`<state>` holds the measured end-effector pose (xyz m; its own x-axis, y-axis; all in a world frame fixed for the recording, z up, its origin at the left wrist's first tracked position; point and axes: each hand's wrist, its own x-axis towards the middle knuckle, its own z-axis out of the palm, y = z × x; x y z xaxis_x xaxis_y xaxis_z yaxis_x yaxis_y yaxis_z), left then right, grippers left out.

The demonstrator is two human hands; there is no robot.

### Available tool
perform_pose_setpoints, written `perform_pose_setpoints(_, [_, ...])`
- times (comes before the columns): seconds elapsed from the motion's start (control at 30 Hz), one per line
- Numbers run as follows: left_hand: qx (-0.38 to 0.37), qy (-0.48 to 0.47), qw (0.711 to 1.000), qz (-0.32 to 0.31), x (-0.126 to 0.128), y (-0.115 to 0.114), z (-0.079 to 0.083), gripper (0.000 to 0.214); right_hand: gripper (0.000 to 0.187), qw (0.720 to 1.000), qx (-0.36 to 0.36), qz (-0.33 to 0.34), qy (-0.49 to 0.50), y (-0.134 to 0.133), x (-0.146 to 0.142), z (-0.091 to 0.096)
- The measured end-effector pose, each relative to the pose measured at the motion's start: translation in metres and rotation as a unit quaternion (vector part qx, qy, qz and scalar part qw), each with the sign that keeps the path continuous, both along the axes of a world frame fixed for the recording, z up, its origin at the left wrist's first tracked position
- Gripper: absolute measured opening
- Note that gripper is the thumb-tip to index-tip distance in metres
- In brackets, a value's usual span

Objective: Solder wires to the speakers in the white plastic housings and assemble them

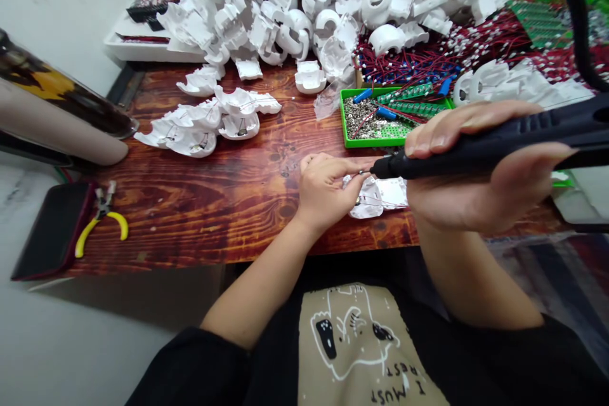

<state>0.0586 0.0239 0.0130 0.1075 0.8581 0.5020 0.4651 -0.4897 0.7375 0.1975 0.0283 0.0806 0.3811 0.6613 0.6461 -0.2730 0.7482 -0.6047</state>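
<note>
Two hands meet over the wooden bench (209, 222), with a small white plastic shell (392, 193) lying near its front edge, between them. Your left hand (326, 193) grips the shell's near end firmly, fingers curled over it and pressing it down. Your right hand (476, 168) is clenched around a black pen-shaped tool (495, 139), whose thin metal tip (373, 171) sits just above the shell, beside a tiny metal bit at its edge.

The shell looks light and thin-walled, so it may skid on the varnished wood and could crack or flex if you squeeze it across its middle. Take hold along its rim, away from the fine wires running over it, which look easy to snag.

Just beyond your hands sits a green tray (354, 130) of small metal pieces and green circuit strips. Further back rise a heap of white plastic shells (333, 6) and a tangle of red wires (409, 57). Yellow-handled pliers (102, 222) lie at the bench's left end.
</note>
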Motion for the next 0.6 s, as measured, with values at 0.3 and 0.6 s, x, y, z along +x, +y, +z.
perform_pose_setpoints(0.3, [-0.081,0.074,0.994,0.003,0.001,-0.01,0.011,0.036,0.034,0.999,-0.023,-0.022,0.018,-0.001,0.003,-0.012])
perform_pose_setpoints(0.6, [-0.211,0.091,0.967,-0.112,-0.027,-0.023,-0.013,0.12,0.034,0.999,-0.042,-0.013,0.028,-0.008,0.003,-0.035])
